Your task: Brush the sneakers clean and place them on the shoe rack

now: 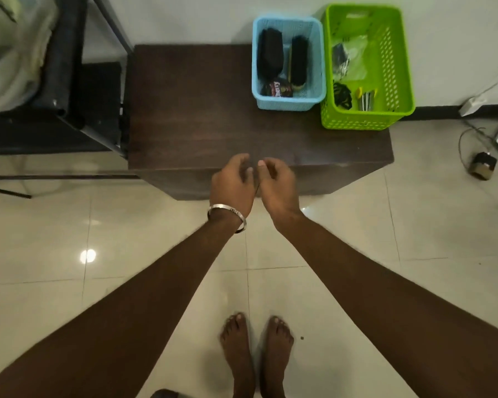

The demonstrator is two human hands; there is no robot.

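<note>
Head view: brushes (282,58) well beyond hands (253,179).

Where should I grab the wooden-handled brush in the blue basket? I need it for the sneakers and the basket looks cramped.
Take the brush by its pale wooden end, the near end. Come straight down from above with the right hand: the blue basket walls block the sides, a second dark brush lies to its left, and a polish tin crowds the near corner. Pinching across its narrow sides is probably easiest.

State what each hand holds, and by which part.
Nothing is held. The left hand and right hand hover loosely curled and empty above the table's near edge.
</note>
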